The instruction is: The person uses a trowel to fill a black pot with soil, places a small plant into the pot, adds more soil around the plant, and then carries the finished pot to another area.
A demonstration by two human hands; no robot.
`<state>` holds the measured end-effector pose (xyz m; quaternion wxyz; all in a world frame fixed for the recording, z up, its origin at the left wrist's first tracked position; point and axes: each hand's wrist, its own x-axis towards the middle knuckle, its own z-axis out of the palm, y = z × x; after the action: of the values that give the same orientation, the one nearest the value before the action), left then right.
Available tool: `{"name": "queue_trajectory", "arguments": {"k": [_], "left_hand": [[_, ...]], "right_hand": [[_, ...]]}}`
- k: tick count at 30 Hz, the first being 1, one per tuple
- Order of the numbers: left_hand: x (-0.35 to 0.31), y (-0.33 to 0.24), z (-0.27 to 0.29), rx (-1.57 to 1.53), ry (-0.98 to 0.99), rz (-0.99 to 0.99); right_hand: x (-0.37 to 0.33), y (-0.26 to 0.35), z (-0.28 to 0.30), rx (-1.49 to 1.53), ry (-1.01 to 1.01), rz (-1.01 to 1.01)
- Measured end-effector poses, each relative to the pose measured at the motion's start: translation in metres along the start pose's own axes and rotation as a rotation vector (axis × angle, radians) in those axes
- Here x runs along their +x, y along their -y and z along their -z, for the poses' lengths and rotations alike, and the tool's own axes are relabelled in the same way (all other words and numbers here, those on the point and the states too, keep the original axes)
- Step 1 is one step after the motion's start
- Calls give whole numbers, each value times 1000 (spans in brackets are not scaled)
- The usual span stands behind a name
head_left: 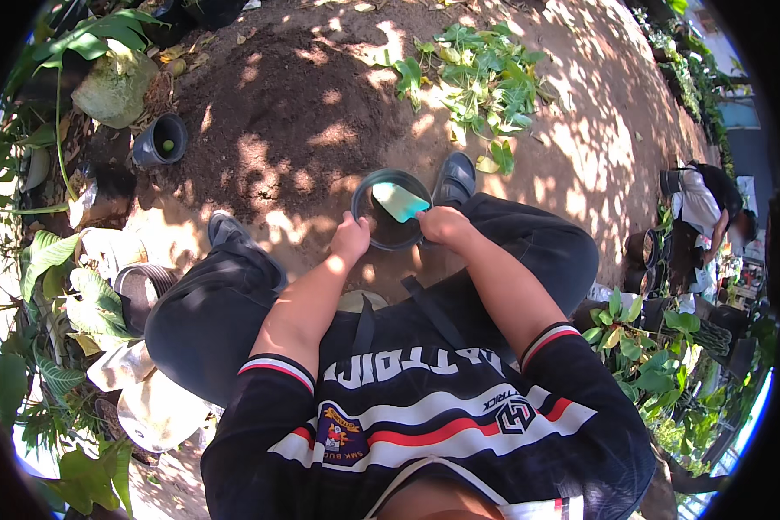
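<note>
Head view shows the left hand gripping the pot rim on the ground between the feet while the right hand grasps a green scoop inside; best keep the pot steady and the scoop low.

Bare dirt ahead open; knees, prob. shoes flank pot.

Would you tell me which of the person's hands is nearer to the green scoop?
Right. The right hand holds the green scoop over the dark pot; the left hand grips the pot's near-left rim, apart from the scoop.
</note>
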<state>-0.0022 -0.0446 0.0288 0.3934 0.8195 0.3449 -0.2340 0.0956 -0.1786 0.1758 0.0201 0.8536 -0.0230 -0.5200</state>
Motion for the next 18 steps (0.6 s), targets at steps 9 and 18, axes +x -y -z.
{"name": "queue_trajectory", "arguments": {"k": [9,18], "left_hand": [[26,-8,30,58,109,-78],[14,16,9,-395,259,65]], "right_hand": [[47,-12,-46,-115,-212,168],[25,-6,16,-373,-300,232]]}}
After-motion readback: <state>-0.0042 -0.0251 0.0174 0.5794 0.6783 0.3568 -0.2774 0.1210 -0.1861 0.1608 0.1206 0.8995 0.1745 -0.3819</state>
